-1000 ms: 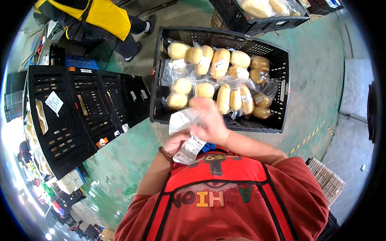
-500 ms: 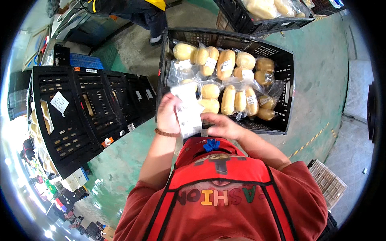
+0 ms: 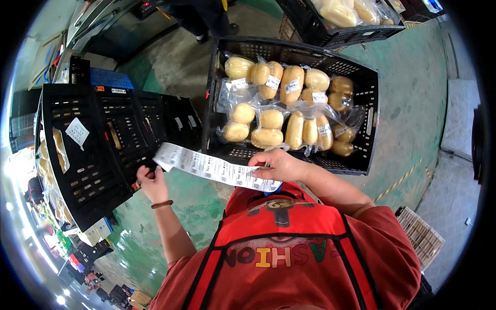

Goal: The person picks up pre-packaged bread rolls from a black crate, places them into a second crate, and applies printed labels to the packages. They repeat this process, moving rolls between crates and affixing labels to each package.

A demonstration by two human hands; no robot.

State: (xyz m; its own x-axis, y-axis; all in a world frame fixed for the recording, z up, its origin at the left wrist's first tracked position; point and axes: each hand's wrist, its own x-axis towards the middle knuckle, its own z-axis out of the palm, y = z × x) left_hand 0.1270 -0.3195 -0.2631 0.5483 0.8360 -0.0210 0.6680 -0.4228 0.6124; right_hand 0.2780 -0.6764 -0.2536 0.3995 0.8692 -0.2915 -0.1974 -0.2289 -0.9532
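Observation:
A long white strip of printed labels [image 3: 212,169] stretches across in front of me. My right hand [image 3: 281,164] pinches its right part between thumb and fingers. Below the strip's curling left end is my left hand [image 3: 151,184], fingers bent but apart, with nothing seen in them; it is close to the side of a black crate stack [image 3: 111,139]. Beyond the strip sits a black plastic crate [image 3: 373,103] holding several clear bags of smooth, tan root vegetables [image 3: 293,85]. White labels show on many bags; the bags at the near left [image 3: 237,122] show none.
Another black crate [image 3: 336,35] with bagged pale vegetables stands at the far right. A person in dark trousers [image 3: 199,18] is at the far left. To my right, a pale slatted crate [image 3: 419,237] lies on the green floor [image 3: 408,77]. A blue crate [image 3: 111,78] is behind the stack.
The bunched labels are now drawn out into a long strip. My left hand has moved left, off the labels; my right hand now grips the strip. The person at the far side has shifted.

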